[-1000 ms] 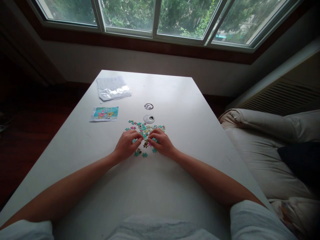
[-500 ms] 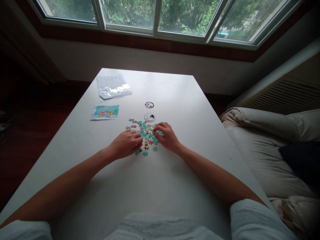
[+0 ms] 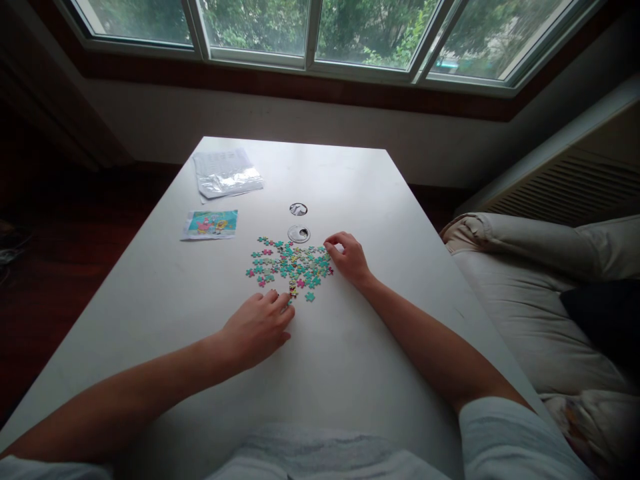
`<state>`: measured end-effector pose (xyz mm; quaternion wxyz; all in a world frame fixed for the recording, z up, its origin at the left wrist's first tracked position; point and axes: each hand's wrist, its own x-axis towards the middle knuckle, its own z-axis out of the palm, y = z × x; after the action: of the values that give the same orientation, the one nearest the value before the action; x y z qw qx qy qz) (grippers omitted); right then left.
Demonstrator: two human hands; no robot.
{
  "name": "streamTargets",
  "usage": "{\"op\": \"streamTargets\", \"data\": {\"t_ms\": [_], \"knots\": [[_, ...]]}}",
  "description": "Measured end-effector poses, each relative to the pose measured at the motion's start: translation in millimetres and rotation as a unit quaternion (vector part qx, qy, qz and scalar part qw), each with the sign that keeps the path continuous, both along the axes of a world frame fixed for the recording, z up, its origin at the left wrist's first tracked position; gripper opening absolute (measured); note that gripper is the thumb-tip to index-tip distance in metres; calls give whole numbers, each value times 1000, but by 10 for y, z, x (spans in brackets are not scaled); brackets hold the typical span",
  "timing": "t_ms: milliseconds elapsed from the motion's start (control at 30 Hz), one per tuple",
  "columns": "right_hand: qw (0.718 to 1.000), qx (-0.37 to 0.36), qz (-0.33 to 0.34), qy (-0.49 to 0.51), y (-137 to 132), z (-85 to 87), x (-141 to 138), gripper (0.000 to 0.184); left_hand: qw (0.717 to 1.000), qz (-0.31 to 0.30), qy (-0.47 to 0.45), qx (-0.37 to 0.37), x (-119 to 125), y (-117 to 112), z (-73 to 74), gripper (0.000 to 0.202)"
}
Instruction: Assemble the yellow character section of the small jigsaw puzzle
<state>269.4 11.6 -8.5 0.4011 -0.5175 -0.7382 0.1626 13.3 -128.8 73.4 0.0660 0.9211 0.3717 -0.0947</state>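
Many small jigsaw puzzle pieces (image 3: 295, 263), mostly teal with some pink and yellow, lie loosely spread on the white table (image 3: 320, 373). At the near edge of the pieces is my left hand (image 3: 260, 327), palm down with its fingers stretched out. Its fingertips cover a few pieces beside a yellow patterned piece (image 3: 293, 288). My right hand (image 3: 347, 257) rests at the right edge of the spread. Its thumb and forefinger come together in a pinch there; whatever is between the tips is too small to make out.
Two round inserts, one black-rimmed (image 3: 299, 209) and one pale (image 3: 299, 233), sit in the tabletop beyond the pieces. A colourful cartoon picture sheet (image 3: 210, 225) lies to the left, a clear plastic packet with paper (image 3: 229, 175) behind it. A beige sofa (image 3: 525, 287) stands at the right.
My left hand has moved toward me, uncovering pieces on the left side. My right hand has shifted right and slightly away, from over the pieces to their edge.
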Motion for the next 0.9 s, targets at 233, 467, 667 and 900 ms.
{"op": "streamTargets", "data": {"t_ms": [233, 467, 667, 900], "knots": [[1000, 2, 6, -4, -15, -39, -32, 12, 999, 36, 13, 1, -47, 60, 35, 29], [1000, 6, 2, 9, -24, -36, -16, 13, 998, 49, 17, 37, -65, 101, 5, 26], [1000, -2, -9, 22, -31, -26, -8, 13, 996, 37, -17, 73, -24, 120, -69, 30], [999, -9, -21, 41, -36, -24, -3, 14, 995, 27, -54, 80, 37, 132, -151, 42]]}}
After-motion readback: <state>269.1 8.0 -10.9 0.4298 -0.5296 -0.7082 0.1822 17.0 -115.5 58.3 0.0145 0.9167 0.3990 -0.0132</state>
